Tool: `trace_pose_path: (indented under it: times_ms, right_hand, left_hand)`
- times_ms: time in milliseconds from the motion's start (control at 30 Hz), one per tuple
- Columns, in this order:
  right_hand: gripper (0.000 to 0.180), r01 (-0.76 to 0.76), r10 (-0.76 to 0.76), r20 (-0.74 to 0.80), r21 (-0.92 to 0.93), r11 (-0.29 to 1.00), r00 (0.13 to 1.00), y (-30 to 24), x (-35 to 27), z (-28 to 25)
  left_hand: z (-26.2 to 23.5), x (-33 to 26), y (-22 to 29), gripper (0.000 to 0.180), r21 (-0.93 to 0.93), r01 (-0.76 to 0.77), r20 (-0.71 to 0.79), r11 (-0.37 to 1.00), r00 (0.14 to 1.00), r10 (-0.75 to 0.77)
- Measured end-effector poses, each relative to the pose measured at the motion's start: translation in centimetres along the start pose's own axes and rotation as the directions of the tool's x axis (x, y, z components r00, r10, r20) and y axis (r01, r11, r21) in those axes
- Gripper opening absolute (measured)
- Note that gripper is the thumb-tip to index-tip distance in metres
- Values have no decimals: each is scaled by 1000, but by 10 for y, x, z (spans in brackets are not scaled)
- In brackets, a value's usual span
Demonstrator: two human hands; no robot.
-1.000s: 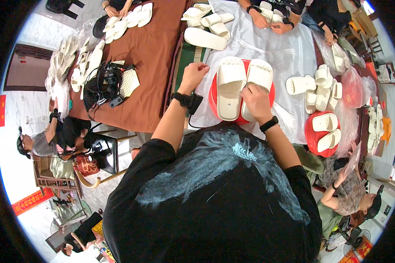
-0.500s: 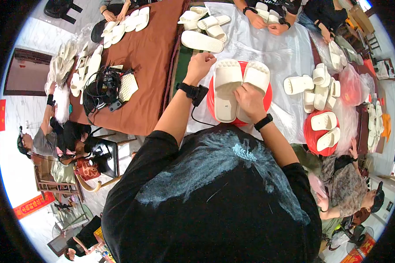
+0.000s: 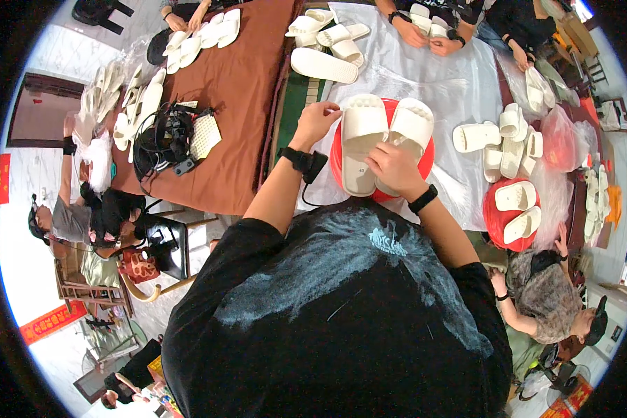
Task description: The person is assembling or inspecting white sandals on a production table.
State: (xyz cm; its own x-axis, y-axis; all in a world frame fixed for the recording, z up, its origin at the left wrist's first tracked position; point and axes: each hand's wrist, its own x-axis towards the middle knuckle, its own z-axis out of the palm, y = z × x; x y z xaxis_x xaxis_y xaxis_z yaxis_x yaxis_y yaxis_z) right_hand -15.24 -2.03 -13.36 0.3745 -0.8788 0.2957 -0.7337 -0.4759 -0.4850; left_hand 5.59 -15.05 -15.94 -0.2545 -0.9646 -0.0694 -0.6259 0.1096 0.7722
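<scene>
Two cream slippers [image 3: 360,146] lie side by side on a round red stool or disc [image 3: 336,160] in front of me, toes away from me. My left hand [image 3: 318,122] hovers just left of the left slipper's strap, its fingers curled together; anything inside them is too small to make out. My right hand [image 3: 395,167] is over the heel half of the right slipper [image 3: 412,122], fingers bunched and pointing at the gap between the pair. Its fingertips hide whatever they pinch. A black band with a small box sits on my left wrist.
Clear plastic sheeting [image 3: 460,90] covers the table. More slippers [image 3: 325,65] lie far left, others [image 3: 512,146] to the right. A pair rests on another red disc [image 3: 490,216]. Black cables and gear [image 3: 161,143] sit on the brown cloth [image 3: 233,139]. Other people work around the tables.
My right hand has shifted slightly left and down over the right slipper, uncovering more of its strap. My left hand has barely moved and stays beside the left slipper.
</scene>
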Motion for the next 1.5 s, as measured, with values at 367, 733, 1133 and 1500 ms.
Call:
trace_pose_path:
  times_ms: [367,733,1133,1500]
  right_hand:
    - [13,-80,81,-51,26,996,995,10,-20,-9]
    - [11,-89,91,-84,27,996,992,17,-25,-7]
    - [20,-96,95,-123,0,995,988,14,-21,-9]
    - [10,-75,73,65,37,996,995,15,-36,-17]
  left_hand:
    - [-6,-74,56,26,-157,-194,178,968,959,221]
    - [43,-76,52,27,-47,-495,136,867,857,497]
    - [42,-81,58,19,229,-537,83,812,842,533]
    - [21,-106,62,34,296,-552,278,779,831,483]
